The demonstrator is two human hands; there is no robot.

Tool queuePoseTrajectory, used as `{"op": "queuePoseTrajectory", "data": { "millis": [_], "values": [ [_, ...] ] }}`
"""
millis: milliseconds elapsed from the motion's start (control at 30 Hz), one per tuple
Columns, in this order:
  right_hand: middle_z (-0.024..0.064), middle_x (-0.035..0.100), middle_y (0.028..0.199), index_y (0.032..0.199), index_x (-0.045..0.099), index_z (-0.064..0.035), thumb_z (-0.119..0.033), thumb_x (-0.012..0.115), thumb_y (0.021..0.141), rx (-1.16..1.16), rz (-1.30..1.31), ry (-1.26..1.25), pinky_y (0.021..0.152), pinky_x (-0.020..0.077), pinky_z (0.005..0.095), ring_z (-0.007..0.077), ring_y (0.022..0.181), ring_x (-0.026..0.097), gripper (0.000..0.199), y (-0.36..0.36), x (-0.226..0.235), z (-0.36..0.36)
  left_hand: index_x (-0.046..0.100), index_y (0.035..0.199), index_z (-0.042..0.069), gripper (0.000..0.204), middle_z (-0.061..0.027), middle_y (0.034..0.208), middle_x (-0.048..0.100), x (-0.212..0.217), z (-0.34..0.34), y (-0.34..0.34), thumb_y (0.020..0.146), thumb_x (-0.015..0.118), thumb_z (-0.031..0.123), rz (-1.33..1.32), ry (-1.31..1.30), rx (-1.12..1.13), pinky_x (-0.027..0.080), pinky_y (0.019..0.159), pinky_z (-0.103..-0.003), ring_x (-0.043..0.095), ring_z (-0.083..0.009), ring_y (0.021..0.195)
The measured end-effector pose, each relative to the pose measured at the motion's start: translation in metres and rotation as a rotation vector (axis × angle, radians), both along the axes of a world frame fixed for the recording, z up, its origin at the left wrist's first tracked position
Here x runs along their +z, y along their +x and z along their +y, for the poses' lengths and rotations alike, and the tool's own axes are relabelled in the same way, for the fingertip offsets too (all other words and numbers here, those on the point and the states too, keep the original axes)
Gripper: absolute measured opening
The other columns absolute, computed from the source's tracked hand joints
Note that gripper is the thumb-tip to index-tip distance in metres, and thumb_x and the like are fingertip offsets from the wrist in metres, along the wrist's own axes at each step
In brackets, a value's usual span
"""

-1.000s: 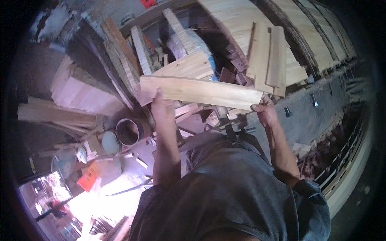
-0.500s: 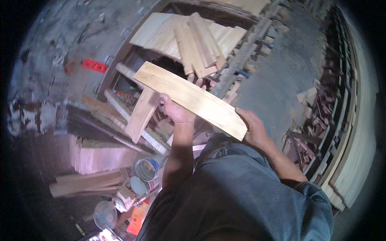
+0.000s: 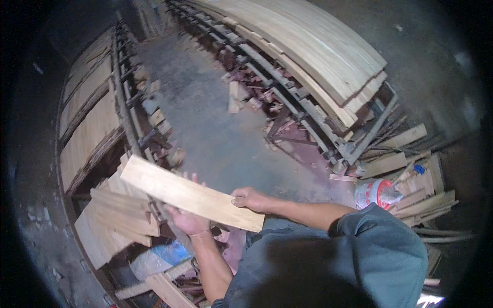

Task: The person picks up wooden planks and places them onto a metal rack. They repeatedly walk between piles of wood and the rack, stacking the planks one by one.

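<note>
I hold a pale wooden board (image 3: 190, 194) level in front of my chest, its long axis running from upper left to lower right. My left hand (image 3: 186, 219) supports it from beneath near the middle, fingers curled over the far edge. My right hand (image 3: 250, 198) grips the board's right end from above. Below the board's left end lies a loose pile of similar boards (image 3: 115, 218).
A concrete floor aisle (image 3: 215, 133) runs ahead between two long metal racks (image 3: 287, 87) loaded with stacked planks (image 3: 318, 51). Offcuts (image 3: 237, 96) lie on the floor. A white and red bucket (image 3: 374, 193) and scrap strips sit at right. A blue and white bag (image 3: 159, 256) lies below.
The view has swung round from the cluttered board pile to the aisle between the racks. The board stays in both hands, now lying nearer level.
</note>
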State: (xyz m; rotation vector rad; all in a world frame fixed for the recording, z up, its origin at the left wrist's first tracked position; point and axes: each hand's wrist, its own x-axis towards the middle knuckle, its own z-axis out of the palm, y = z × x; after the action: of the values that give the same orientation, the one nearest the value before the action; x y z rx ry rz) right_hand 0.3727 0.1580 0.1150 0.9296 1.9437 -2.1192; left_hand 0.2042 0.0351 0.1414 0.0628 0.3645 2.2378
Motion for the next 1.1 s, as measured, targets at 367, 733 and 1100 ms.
{"op": "queuePoseTrajectory", "data": {
  "millis": [367,733,1100],
  "values": [
    [0.0076,0.065,0.081,0.091,0.067,0.0015,-0.016,0.063,0.089,-1.201,0.121,0.213,0.072,0.0482,0.0333,0.0175,0.077,0.059,0.018,0.063,-0.038,0.146,0.012,0.155,0.0,0.083,-0.0265,0.15,0.038,-0.045,0.057,0.069,0.096,0.059,0.034,0.261,-0.453,-0.793,0.039,0.107,-0.046,0.048,-0.0407,0.13],
    [0.0124,0.063,0.097,0.119,0.056,0.0028,-0.003,0.058,0.086,-1.304,0.347,-0.207,0.071,0.0564,0.0389,0.0252,0.086,0.066,0.034,0.097,-0.016,0.426,0.015,0.154,0.002,0.081,-0.0275,0.14,0.049,-0.049,0.194,0.037,0.095,0.062,0.031,0.326,-0.677,-0.594,0.047,0.099,-0.048,0.056,-0.0428,0.121],
    [0.0103,0.063,0.096,0.112,0.057,-0.002,-0.006,0.055,0.086,-1.421,0.531,-0.415,0.066,0.0489,0.0299,0.0218,0.081,0.06,0.026,0.074,-0.057,0.409,0.019,0.153,0.0,0.056,-0.0214,0.132,0.056,-0.09,0.18,0.024,0.104,0.043,0.01,0.133,-0.924,-0.46,0.055,0.083,-0.032,0.063,-0.0293,0.108]
  ]
}}
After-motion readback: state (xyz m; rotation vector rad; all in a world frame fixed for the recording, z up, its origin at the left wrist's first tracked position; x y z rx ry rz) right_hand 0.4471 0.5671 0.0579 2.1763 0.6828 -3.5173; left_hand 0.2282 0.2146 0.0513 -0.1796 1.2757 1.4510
